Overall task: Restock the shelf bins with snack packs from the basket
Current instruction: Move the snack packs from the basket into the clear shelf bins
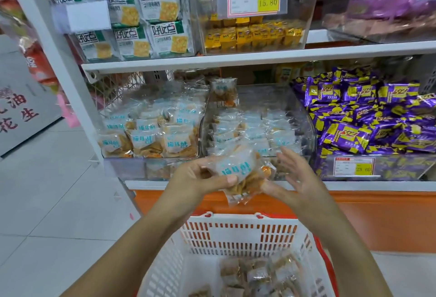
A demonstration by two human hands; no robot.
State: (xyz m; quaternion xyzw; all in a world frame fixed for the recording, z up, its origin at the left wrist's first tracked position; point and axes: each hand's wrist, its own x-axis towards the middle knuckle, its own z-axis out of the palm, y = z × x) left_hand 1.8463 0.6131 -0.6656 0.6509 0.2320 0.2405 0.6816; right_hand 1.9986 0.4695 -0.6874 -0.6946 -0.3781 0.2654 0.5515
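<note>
Snack pack [238, 174] | gripped in L hand [195, 178] | R hand [299, 176] splayed, beside pack

The snack pack [236, 170] is clear with a pale blue label and golden-brown pieces inside; the basket [236, 233] near it is white with a slotted lattice and a red rim. On the right, the candy packs [346, 135] are purple with yellow checks. The cracker bags [160, 2] at far left are green and white, and the base panel [377, 216] is orange.
</note>
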